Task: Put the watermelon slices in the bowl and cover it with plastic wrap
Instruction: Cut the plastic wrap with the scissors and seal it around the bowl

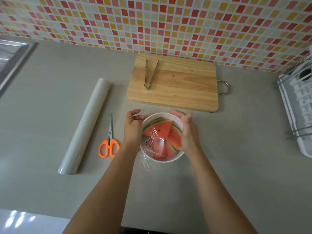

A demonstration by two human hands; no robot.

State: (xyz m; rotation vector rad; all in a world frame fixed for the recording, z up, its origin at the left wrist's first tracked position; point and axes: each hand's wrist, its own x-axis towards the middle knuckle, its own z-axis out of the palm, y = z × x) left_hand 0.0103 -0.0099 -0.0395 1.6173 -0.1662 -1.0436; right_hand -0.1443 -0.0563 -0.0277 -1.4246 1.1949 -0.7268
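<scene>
I am cupping my left hand (133,127) against the bowl's (162,159) left side, fingers curved; whether they are pinching the plastic wrap (147,163) I cannot tell. My right hand (187,132), fingers straight together, is pressing the right rim. The watermelon slices (160,130) are lying in the bowl under the wrap.

Just one camera here, riding on the person's head, tipped steeply down from above the counter's (50,102) near edge and facing the tiled wall (152,22) along its far edge. Wide lens, close in: left hand (133,127) and right hand (189,132) sit mid-frame.

Grey counter (236,166), bowl (166,159), wrap roll (84,127), scissors (109,142), cutting board (185,85), rack (297,115)
</scene>
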